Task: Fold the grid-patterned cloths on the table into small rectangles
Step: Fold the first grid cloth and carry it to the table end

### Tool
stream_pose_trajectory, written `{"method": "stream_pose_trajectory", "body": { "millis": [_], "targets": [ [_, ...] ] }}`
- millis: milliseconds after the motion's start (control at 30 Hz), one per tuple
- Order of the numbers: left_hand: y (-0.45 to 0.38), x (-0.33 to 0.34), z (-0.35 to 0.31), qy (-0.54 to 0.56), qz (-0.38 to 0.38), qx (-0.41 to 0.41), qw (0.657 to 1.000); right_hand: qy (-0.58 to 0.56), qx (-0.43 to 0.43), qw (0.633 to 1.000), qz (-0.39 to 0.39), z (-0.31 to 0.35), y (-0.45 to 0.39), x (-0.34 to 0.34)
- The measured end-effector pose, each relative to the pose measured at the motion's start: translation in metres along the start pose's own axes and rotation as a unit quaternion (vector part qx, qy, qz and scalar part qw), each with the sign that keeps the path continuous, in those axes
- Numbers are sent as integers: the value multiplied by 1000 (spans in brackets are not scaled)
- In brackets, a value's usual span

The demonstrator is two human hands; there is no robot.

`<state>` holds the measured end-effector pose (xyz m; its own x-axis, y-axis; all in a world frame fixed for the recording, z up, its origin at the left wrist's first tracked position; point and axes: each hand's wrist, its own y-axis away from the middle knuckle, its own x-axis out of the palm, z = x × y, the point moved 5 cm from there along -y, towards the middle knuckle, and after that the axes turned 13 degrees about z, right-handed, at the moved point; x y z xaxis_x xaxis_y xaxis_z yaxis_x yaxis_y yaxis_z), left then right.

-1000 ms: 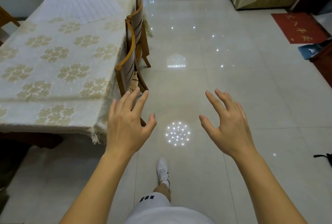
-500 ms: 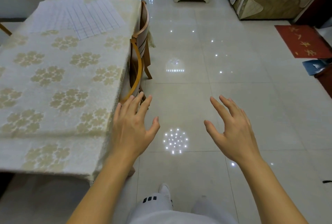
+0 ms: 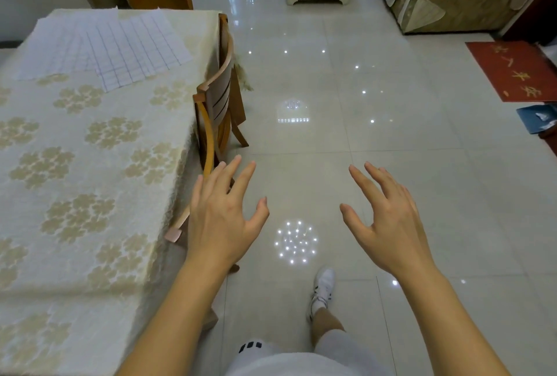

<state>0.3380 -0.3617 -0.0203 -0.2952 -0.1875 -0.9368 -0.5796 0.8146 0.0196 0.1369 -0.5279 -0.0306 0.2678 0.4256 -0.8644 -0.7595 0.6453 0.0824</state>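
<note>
Nothing folded yet: grid-patterned cloths (image 3: 114, 46) lying flat and overlapping at the far end of the desk (image 3: 90, 164), untouched, all folding left to do. Left hand (image 3: 221, 218) and right hand (image 3: 388, 224) out in front over the floor beside the desk, well apart from the cloths. Fingers (image 3: 245, 175) spread wide on both hands, holding nothing, touching nothing.

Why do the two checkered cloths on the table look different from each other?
The right grid cloth has dark lines and bigger squares; the left grid cloth has fainter lines and smaller squares. The right one lies tilted with its near corner pointing down the table; the left one sits straighter. The right one overlaps the left one's edge. Both are white, flat and unfolded.
</note>
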Motion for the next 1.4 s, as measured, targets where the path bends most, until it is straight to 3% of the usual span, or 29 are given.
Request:
{"method": "stream_pose_trajectory", "body": {
  "millis": [367,600,967,1400],
  "targets": [
    [-155,2,-81,-28,-8,-12,1000,-33,-17,999,8,-86,-145,-77],
    [-213,6,-96,-34,-4,-35,999,-48,-37,998,20,-109,-216,-93],
    [-316,13,-66,-14,-6,-52,999,-44,-46,996,62,-114,-331,-79],
    [-510,-29,17,18,-22,-38,999,-2,-60,997,44,-51,-543,-92]
  ]
}}
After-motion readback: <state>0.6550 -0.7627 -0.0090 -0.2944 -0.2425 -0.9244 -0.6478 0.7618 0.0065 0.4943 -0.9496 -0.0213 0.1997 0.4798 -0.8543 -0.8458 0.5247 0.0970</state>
